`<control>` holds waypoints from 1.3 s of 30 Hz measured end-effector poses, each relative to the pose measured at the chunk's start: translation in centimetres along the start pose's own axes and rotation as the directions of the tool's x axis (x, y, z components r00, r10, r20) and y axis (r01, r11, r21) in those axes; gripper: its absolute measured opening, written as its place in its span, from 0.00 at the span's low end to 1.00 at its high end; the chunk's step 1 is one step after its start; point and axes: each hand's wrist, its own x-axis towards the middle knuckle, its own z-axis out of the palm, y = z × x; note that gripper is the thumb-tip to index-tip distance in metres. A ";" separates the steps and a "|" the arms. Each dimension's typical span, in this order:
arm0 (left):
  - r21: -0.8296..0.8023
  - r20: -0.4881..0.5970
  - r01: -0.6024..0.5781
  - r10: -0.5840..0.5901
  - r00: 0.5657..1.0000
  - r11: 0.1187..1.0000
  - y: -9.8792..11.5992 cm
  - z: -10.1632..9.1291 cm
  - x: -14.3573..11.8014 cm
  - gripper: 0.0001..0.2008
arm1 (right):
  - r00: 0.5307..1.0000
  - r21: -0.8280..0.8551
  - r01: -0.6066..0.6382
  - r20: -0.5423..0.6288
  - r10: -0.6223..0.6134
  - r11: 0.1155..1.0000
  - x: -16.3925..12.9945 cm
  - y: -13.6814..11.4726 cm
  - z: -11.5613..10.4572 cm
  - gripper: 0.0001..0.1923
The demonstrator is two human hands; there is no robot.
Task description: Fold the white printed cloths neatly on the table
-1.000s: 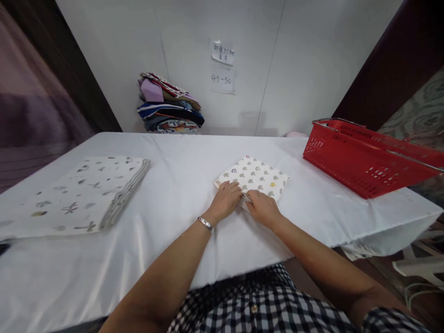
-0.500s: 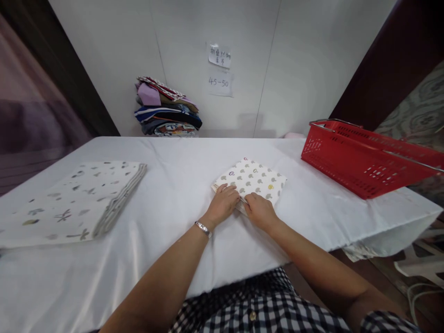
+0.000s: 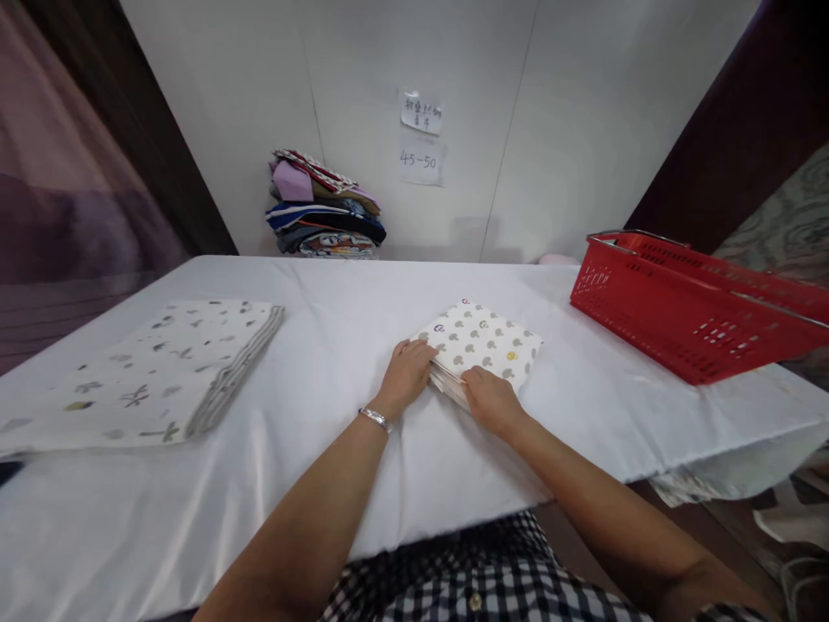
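Centrally, item one: small folded cloth (image 3: 483, 342), cream with grey and coloured mushroom-like prints, lying flat on the white table cover (image 3: 363, 328), its corners turned so it sits as a diamond. Its near edge shows several stacked layers.

Item two: left hand (image 3: 406, 373), at about 8 o'clock of the cloth, palm down, fingers curled loosely over the cloth's near-left corner and touching it; not a closed pinch so far as can be seen. A silver bracelet (image 3: 376, 419) sits on that wrist.

Item three: right hand (image 3: 492, 400), at 6 o'clock of the cloth, knuckles up, fingers bent and pressed against the layered near edge; whether they grip a layer cannot be told, as the fingertips are hidden under the hand.

Item four: larger folded cloth (image 3: 155, 367), white with grey sprig prints, at 9 o'clock of the small cloth and well apart from it, flat on the cover.

Item five: red plastic basket (image 3: 680, 302) with metal handles, at 3 o'clock, on the table's right end, apart from the cloth.

Item six: pile of mixed folded garments (image 3: 324, 207), at 11 o'clock, against the wall at the table's far edge.

Item seven: two paper notes (image 3: 420, 138) stuck on the wall at 12 o'clock, the lower one reading 45-50.

Item eight: checked shirt (image 3: 466, 579), at the lower edge of view.
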 end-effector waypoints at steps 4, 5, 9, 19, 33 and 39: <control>0.033 -0.045 0.052 -0.051 0.998 0.998 -0.7 -0.2 0.2 0.12 | 1.000 0.006 0.005 -0.001 -0.005 1.000 0.0 0.0 0.0 0.12; 0.036 -0.054 0.062 -0.060 0.997 0.997 -0.8 -0.2 0.2 0.12 | 1.000 0.009 0.007 -0.002 -0.007 1.000 0.0 0.0 0.0 0.12; 0.028 -0.054 0.074 -0.072 0.996 0.997 -1.0 -0.4 0.2 0.12 | 1.000 0.066 0.006 -0.026 -0.004 0.998 -0.1 0.2 0.2 0.12; -0.058 -0.104 0.172 -0.178 0.979 0.983 0.4 -1.2 0.0 0.05 | 0.994 0.368 -0.076 -0.045 0.099 0.927 0.7 1.5 0.4 0.09; -0.039 -0.131 0.132 -0.136 0.982 0.990 0.7 -0.6 0.1 0.09 | 0.992 0.495 -0.080 -0.045 0.118 0.865 1.2 2.2 1.0 0.09; 0.010 -0.100 0.100 -0.098 0.990 0.995 0.7 -0.8 0.4 0.07 | 0.992 0.475 -0.086 -0.042 0.120 0.876 1.2 1.9 0.8 0.09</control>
